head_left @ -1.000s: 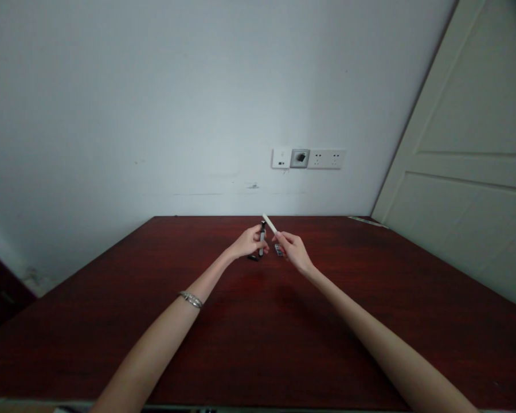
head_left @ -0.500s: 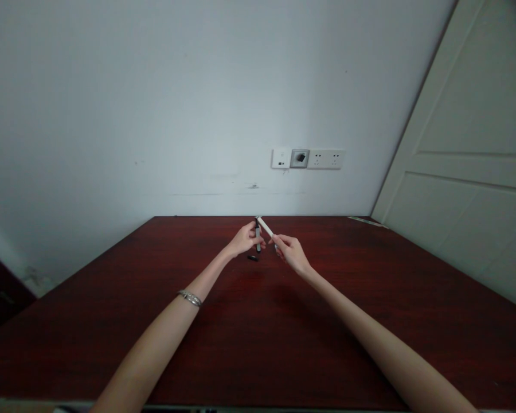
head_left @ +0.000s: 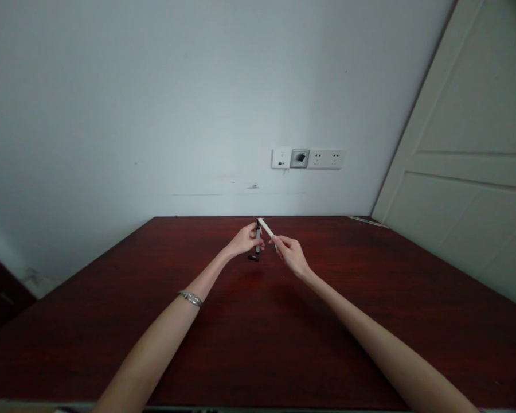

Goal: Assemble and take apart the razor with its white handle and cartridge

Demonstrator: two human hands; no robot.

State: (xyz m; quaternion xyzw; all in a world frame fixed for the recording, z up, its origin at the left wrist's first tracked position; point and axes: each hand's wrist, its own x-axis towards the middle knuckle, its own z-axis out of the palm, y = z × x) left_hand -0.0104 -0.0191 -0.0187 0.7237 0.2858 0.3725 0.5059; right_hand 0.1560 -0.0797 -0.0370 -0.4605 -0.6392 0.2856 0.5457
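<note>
My left hand is closed around a slim black and grey pen-like object, likely a marker, which stands upright between the fingers. A slender white stick-like object is pinched in my right hand. It slants up to the left, and its far end meets or overlaps the top of the marker; I cannot tell if they touch. A small black piece shaped like a cap lies just below my left hand on the dark red wooden table.
A pale wall rises behind the table's far edge, with a row of sockets holding a black plug. To the right stands a white panelled door. A thin pale strip lies at the table's far right corner.
Both hands stay almost in place, the white stick and the marker shifting only very slightly. The black piece stays on the table.
</note>
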